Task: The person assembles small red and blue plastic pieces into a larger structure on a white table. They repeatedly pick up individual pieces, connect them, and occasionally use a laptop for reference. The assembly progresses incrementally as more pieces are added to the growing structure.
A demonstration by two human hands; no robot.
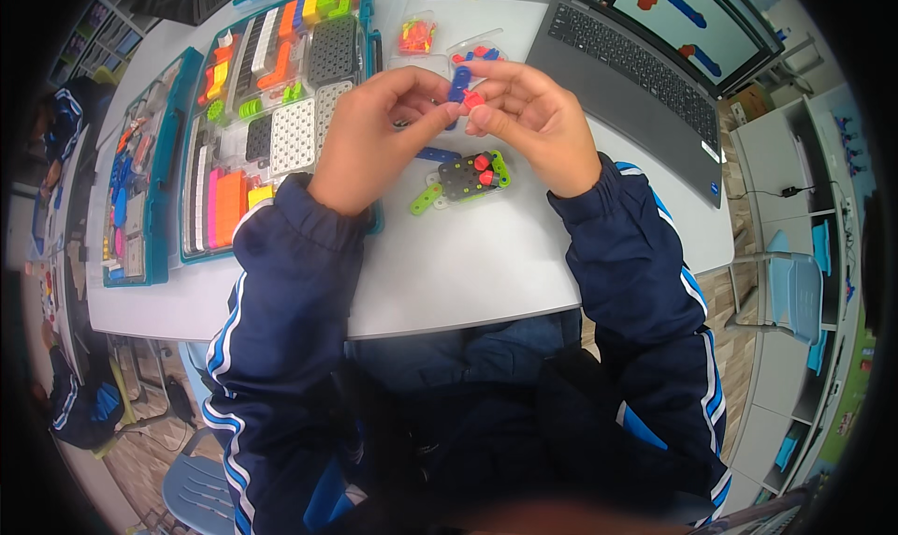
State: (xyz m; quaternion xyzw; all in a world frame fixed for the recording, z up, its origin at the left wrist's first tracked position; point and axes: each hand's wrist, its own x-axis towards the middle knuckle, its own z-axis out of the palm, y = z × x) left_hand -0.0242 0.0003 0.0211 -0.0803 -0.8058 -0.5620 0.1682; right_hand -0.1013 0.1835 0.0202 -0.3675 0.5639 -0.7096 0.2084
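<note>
Above the table, both hands meet at a small blue building beam (459, 83) with holes. My left hand (385, 128) is closed on the beam, pinching its lower part between thumb and fingers. My right hand (535, 122) pinches a small red connector piece (472, 99) against the beam's side. Whether the connector is seated in a hole cannot be made out. Just below the hands lies an assembly on a black perforated plate (460, 181), with red pieces on top and green parts at its edges. Another blue beam (436, 154) lies beside it, partly hidden.
On the left stand two teal-edged cases of building parts, a large one (376, 215) and a narrower one (161, 266). An open laptop (622, 86) fills the back right. Small clear boxes of red (417, 36) and mixed pieces (479, 45) sit behind my hands.
</note>
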